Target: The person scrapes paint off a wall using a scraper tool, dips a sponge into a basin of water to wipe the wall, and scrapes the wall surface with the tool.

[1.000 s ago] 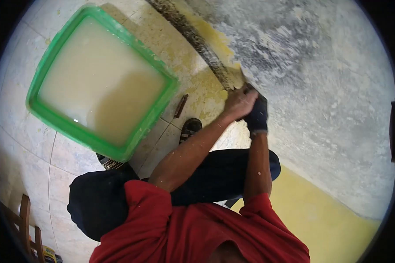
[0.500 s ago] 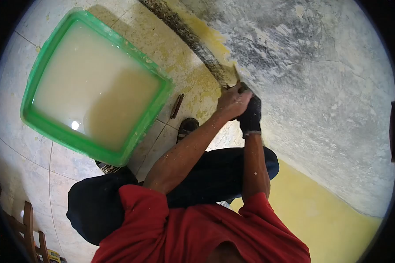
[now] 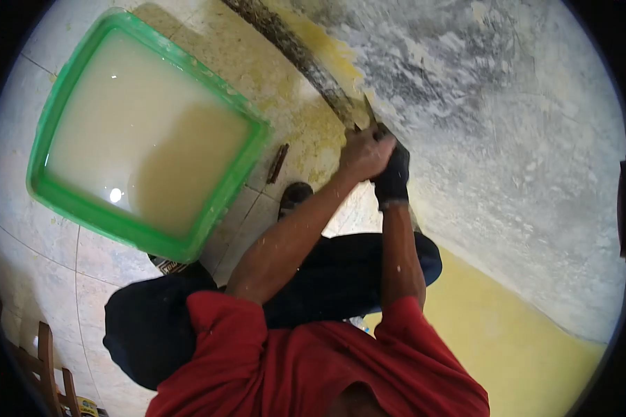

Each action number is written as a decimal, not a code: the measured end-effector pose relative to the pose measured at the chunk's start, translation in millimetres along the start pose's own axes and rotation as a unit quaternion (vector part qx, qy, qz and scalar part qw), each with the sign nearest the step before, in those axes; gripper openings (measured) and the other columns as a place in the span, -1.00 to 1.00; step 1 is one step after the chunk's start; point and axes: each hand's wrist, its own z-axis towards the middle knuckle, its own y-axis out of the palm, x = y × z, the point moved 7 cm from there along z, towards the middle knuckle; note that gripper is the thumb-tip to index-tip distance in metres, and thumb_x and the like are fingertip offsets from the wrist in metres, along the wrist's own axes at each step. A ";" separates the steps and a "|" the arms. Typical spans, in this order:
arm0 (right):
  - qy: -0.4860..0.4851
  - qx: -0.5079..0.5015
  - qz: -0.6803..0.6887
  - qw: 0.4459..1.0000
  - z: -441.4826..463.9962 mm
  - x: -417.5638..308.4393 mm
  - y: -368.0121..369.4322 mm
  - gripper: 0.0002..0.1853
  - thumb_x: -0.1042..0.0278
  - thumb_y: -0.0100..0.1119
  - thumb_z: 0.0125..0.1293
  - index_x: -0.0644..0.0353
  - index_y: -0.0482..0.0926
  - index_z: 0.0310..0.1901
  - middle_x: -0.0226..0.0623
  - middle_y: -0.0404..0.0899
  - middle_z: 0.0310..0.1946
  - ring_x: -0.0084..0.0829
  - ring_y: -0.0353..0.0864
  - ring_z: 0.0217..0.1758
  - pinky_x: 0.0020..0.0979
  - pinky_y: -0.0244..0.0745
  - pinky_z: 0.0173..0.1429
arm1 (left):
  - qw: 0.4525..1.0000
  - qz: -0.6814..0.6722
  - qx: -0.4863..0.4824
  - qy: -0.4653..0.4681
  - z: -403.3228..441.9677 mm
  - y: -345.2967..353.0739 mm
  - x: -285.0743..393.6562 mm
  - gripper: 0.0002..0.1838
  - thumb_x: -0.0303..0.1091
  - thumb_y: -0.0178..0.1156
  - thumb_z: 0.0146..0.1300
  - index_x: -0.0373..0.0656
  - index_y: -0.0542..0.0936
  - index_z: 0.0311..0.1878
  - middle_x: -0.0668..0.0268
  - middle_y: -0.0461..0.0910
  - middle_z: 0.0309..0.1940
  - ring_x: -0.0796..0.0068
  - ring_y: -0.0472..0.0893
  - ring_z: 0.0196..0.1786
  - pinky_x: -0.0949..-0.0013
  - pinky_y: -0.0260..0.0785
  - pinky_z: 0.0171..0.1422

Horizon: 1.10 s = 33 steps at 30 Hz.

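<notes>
My bare left hand point(image 3: 365, 154) and my right hand point(image 3: 394, 168), in a dark glove, are pressed together near the centre, fingers closed around a scraper point(image 3: 370, 110). Its thin blade points up, away from me, at the foot of the wall; the handle is mostly hidden by my fingers. Beside the blade runs a dark, rough strip point(image 3: 295, 55) along the wall base, edged with yellow paint point(image 3: 330, 50). To the right rises the grey, patchy wall point(image 3: 494, 139).
A green tub point(image 3: 42, 187) of cloudy liquid stands on the tiled floor point(image 3: 21, 236) at the left. A small brown piece point(image 3: 278, 164) lies between tub and wall. Lower right is a yellow wall area point(image 3: 494, 333). Wooden furniture point(image 3: 46, 354) shows lower left.
Both hands have shifted slightly left and up with the scraper, and more of its blade shows edge-on. The tub appears a little further left in the view.
</notes>
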 end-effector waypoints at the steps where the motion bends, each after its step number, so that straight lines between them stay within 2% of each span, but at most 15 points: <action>1: 0.022 0.025 0.050 0.998 -1.9 4.0 -7.7 -0.59 0.24 0.24 0.10 0.29 0.51 -0.06 -0.07 0.60 -0.19 -0.12 0.56 -0.13 -0.24 0.44 -0.07 | 0.992 0.077 0.047 0.084 -21.4 -6.3 23.0 -0.44 0.01 0.03 0.15 -0.19 0.48 0.10 -0.07 0.42 0.12 -0.18 0.45 0.12 0.00 0.31 0.18; 5: -0.014 0.020 0.027 0.999 -0.6 0.2 -2.0 -0.69 0.30 0.15 0.12 0.29 0.54 -0.12 0.00 0.58 -0.17 -0.04 0.54 -0.10 -0.20 0.44 -0.08 | 0.962 0.190 0.005 0.198 -8.4 -1.4 18.7 -0.33 0.06 0.06 0.10 -0.19 0.41 0.20 -0.10 0.47 0.05 -0.13 0.42 0.16 0.05 0.29 0.21; 7: -0.023 0.012 -0.079 0.997 -4.4 1.5 9.8 -0.75 0.35 0.10 0.13 0.28 0.55 -0.18 0.01 0.59 -0.22 -0.02 0.55 -0.12 -0.17 0.44 -0.11 | 0.992 0.050 -0.009 0.113 -2.8 -0.9 7.8 -0.28 0.08 0.08 0.07 -0.18 0.39 0.25 -0.15 0.44 0.08 -0.13 0.38 0.20 0.08 0.25 0.25; 10: 0.184 0.085 0.353 0.913 -16.2 19.5 -1.3 -0.72 0.32 0.13 0.16 0.30 0.55 -0.13 -0.03 0.61 -0.23 -0.10 0.58 -0.13 -0.23 0.44 -0.05 | 0.980 0.105 0.102 0.134 -29.0 -7.7 24.1 -0.49 -0.02 0.07 0.11 -0.22 0.56 0.00 -0.06 0.47 0.08 -0.08 0.52 0.03 0.05 0.34 0.14; 11: 0.099 -0.013 0.053 0.994 -6.9 0.8 -17.6 -0.71 0.32 0.14 0.18 0.30 0.55 -0.11 -0.06 0.62 -0.22 -0.15 0.59 -0.14 -0.30 0.45 -0.07 | 0.983 0.102 0.110 0.110 -22.1 -5.3 16.0 -0.58 -0.08 0.06 0.12 -0.19 0.56 -0.09 -0.06 0.47 0.09 -0.08 0.55 -0.05 0.03 0.34 0.11; 12: 0.096 -0.016 0.053 0.994 -6.4 2.4 -12.2 -0.71 0.32 0.14 0.18 0.30 0.55 -0.11 -0.06 0.62 -0.22 -0.15 0.59 -0.14 -0.30 0.45 -0.07 | 0.984 0.099 0.119 0.085 -14.3 -2.4 7.0 -0.68 -0.14 0.06 0.14 -0.16 0.56 -0.17 -0.06 0.47 0.09 -0.08 0.59 -0.13 0.02 0.35 0.07; 14: -0.001 0.052 0.060 0.997 -3.1 1.8 -3.6 -0.72 0.32 0.13 0.18 0.28 0.55 -0.11 -0.07 0.63 -0.24 -0.16 0.61 -0.19 -0.33 0.47 -0.12 | 0.908 0.232 0.053 0.344 -9.1 5.0 24.6 -0.75 -0.17 0.06 0.14 -0.07 0.56 -0.19 -0.09 0.45 0.13 -0.10 0.58 -0.12 0.03 0.32 0.11; 16: -0.031 0.035 0.001 0.999 -5.2 -7.3 4.3 -0.71 0.32 0.12 0.20 0.30 0.54 -0.10 -0.06 0.62 -0.23 -0.18 0.60 -0.21 -0.32 0.47 -0.12 | 0.920 0.280 0.048 0.271 5.9 14.9 2.0 -0.82 -0.20 0.05 0.15 -0.03 0.55 -0.26 -0.09 0.46 0.11 -0.11 0.58 -0.11 0.00 0.33 0.07; 19: 0.183 0.080 0.366 0.909 -15.1 6.6 -5.3 -0.66 0.23 0.21 0.14 0.23 0.54 -0.09 -0.09 0.62 -0.27 -0.17 0.59 -0.11 -0.27 0.47 -0.08 | 0.908 0.272 0.081 0.307 -28.3 6.0 31.8 -0.66 -0.11 0.00 0.18 -0.03 0.55 -0.06 -0.12 0.45 0.11 -0.12 0.46 0.11 0.01 0.23 0.25; 20: 0.180 -0.035 0.105 0.977 -7.8 1.5 -9.0 -0.65 0.23 0.23 0.12 0.20 0.54 -0.08 -0.09 0.63 -0.26 -0.18 0.61 -0.17 -0.30 0.48 -0.11 | 0.908 0.270 0.089 0.308 -32.0 -5.8 49.1 -0.66 -0.11 0.00 0.18 -0.03 0.55 -0.06 -0.12 0.45 0.11 -0.12 0.46 0.11 0.01 0.23 0.25; 22: 0.207 0.019 0.144 0.967 -16.0 12.4 0.5 -0.63 0.21 0.25 0.10 0.17 0.54 -0.07 -0.09 0.63 -0.26 -0.16 0.61 -0.22 -0.30 0.48 -0.15 | 0.996 0.092 -0.003 0.008 -19.8 -10.8 15.7 -0.40 0.06 0.00 0.14 -0.01 0.42 0.23 -0.09 0.36 0.22 -0.15 0.34 0.23 0.05 0.12 0.36; 24: 0.057 0.027 -0.051 0.997 -25.8 20.6 4.7 -0.67 0.27 0.25 0.11 0.19 0.55 -0.09 -0.16 0.65 -0.30 -0.23 0.62 -0.28 -0.31 0.48 -0.21 | 0.992 0.106 -0.048 0.046 -14.1 7.0 3.7 -0.19 0.16 0.00 0.07 -0.04 0.25 0.38 -0.04 0.30 0.27 -0.16 0.29 0.27 0.07 0.11 0.37; 26: 0.115 0.097 0.235 0.960 -22.9 11.0 -7.2 -0.75 0.35 0.21 0.13 0.21 0.56 -0.14 -0.24 0.65 -0.34 -0.33 0.61 -0.30 -0.29 0.49 -0.23 | 0.991 0.119 0.000 0.059 -16.7 3.5 5.1 -0.16 0.15 -0.01 0.06 -0.10 0.22 0.39 -0.04 0.31 0.26 -0.14 0.27 0.29 0.08 0.12 0.37; 30: 0.312 -0.067 0.207 0.925 -19.6 -7.8 -6.5 -0.65 0.35 0.15 0.21 0.29 0.51 0.02 -0.13 0.64 -0.19 -0.34 0.62 -0.13 -0.35 0.48 -0.05 | 0.995 0.061 -0.062 0.040 -20.2 -8.4 17.4 -0.20 0.15 -0.01 0.07 -0.18 0.32 0.31 -0.08 0.36 0.21 -0.13 0.25 0.31 0.08 0.14 0.36; 33: 0.066 0.034 0.057 0.996 -18.5 -2.6 -17.2 -0.66 0.28 0.16 0.17 0.29 0.53 -0.06 -0.07 0.63 -0.28 -0.12 0.61 -0.19 -0.24 0.48 -0.13 | 0.959 0.237 0.002 0.156 -30.1 4.8 24.4 -0.21 0.14 -0.03 0.09 -0.16 0.27 0.34 -0.09 0.35 0.22 -0.15 0.37 0.21 0.07 0.18 0.32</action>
